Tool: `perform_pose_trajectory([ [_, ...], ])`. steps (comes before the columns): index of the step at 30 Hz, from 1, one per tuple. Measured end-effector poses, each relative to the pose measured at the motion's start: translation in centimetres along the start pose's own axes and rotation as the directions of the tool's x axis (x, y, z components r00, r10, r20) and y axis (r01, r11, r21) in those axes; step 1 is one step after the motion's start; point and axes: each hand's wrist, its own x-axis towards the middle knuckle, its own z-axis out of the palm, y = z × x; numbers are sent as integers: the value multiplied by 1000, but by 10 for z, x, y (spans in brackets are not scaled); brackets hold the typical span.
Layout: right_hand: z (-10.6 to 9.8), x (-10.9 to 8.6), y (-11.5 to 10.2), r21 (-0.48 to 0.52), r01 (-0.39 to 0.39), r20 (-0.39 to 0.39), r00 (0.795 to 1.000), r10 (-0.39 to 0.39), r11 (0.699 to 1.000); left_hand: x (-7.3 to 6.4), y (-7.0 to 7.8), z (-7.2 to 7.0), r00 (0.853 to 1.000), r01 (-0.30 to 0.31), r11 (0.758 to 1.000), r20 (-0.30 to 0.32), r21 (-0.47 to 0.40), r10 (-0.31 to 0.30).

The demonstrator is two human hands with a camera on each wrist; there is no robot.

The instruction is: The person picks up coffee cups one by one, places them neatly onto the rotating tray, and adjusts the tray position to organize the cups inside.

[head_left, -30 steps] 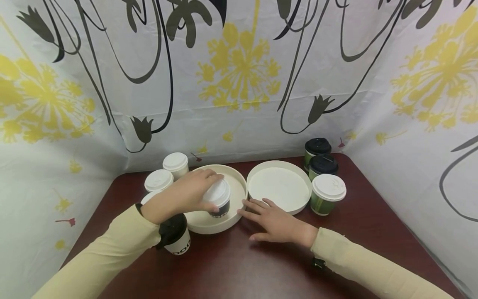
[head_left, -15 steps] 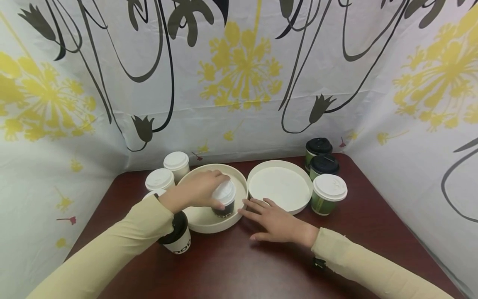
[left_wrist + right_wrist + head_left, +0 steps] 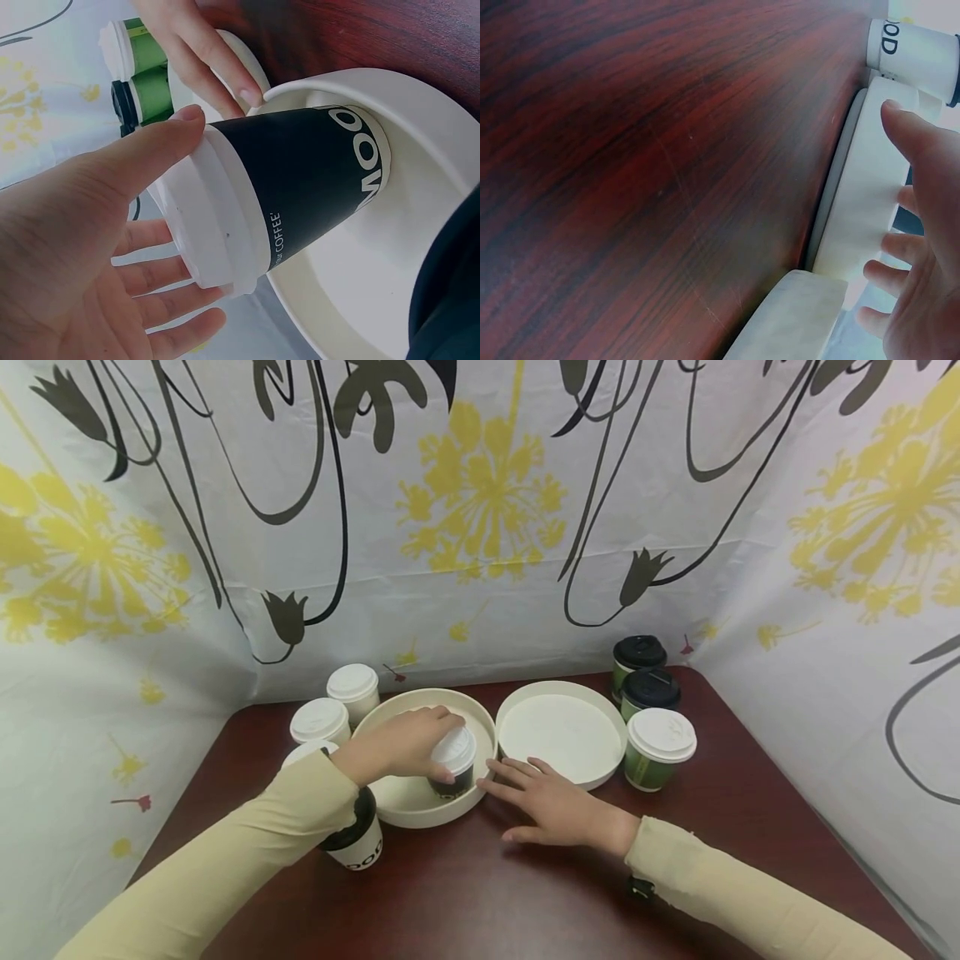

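A black cup [image 3: 452, 770] with a white lid [image 3: 214, 225] is gripped by the left hand [image 3: 397, 745], its fingers [image 3: 142, 157] curled over the lid. The cup is stood in the left round tray [image 3: 405, 806], tilted, near the tray's right rim. The right hand [image 3: 551, 802] is laid flat on the desk [image 3: 525, 893], fingers [image 3: 504, 770] spread apart, their tips at that tray's outer wall. A second tray [image 3: 561, 731] is seen beside it.
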Motion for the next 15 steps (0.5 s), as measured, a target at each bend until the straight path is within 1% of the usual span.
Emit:
perform_pose_trajectory([
  [6, 0, 0, 0, -17, 0, -1, 1000, 0, 1000, 0, 0, 0, 1000, -9, 1000, 9, -7, 9],
  [13, 1, 0, 1, -13, -2, 5, 1000, 2, 1000, 2, 0, 1, 999, 23, 1000, 32, -19, -22],
  [15, 1, 0, 1, -14, -4, 7, 1000, 4, 1000, 2, 0, 2, 999, 20, 1000, 28, -11, -19],
])
